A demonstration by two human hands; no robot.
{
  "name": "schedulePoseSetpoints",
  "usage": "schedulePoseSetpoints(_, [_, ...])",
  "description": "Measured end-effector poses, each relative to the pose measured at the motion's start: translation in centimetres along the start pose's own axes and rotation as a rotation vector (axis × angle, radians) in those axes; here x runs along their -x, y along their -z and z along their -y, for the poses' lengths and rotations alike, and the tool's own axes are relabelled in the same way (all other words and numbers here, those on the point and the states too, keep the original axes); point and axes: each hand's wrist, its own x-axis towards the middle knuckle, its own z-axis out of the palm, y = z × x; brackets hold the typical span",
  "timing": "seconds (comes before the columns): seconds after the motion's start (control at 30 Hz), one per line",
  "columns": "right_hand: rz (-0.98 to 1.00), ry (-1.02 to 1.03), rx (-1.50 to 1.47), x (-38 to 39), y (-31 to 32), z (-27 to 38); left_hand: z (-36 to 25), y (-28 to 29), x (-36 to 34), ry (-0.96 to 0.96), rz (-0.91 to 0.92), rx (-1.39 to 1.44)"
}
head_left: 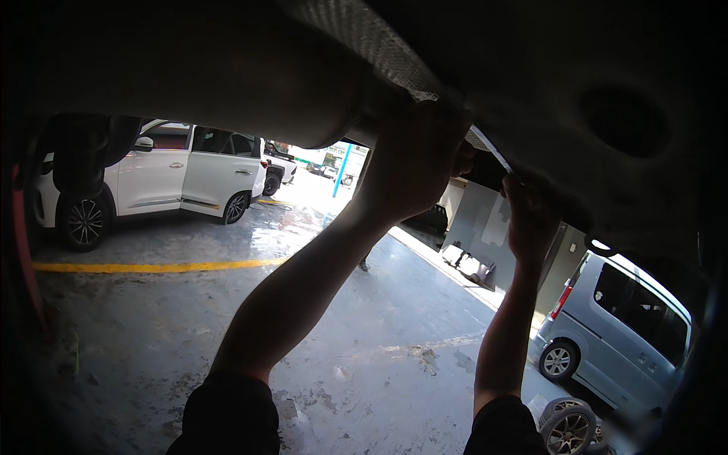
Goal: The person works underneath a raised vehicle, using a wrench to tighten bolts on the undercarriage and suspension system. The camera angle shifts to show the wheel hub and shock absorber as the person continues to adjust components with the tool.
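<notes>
Both my arms reach up beneath a raised vehicle's dark underside (250,76). My left hand (417,155) is curled high beside a perforated metal heat shield (379,45) and the upper end of a slim shiny metal bar (489,144); its grip is in shadow, so what it holds is hidden. Below and to the right, my right hand (531,212) has its fingers closed round the lower end of that bar. A round dark opening (622,121) is in the underside to the upper right.
A white SUV (152,182) stands at left behind a red post (26,250). A silver van (622,326) and stacked wheels (569,428) are at lower right. The painted floor (364,326) has a yellow line (152,267). A blue pole (341,171) stands outside.
</notes>
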Motion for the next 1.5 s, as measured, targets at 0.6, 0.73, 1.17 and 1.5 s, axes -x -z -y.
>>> schedulePoseSetpoints(0.6, [-0.164, 0.073, -0.093, 0.5, 0.9, 2.0, 1.3, -0.3, 0.0, -0.231, -0.085, -0.219])
schedulePoseSetpoints(0.73, [0.178, -0.018, -0.208, -0.9, -7.8, -0.2, 0.1, 0.3, 0.2, -0.252, -0.192, -0.553])
schedulePoseSetpoints(1.17, [-0.044, 0.27, 0.043, -0.3, 1.4, -0.1, -0.2, -0.6, 0.1, 0.068, -0.039, 0.257])
schedulePoseSetpoints(1.5, [-0.509, 0.649, -0.118, -2.6, 2.1, 12.2, 1.7, -0.5, 0.6, 0.273, 0.282, 1.6])
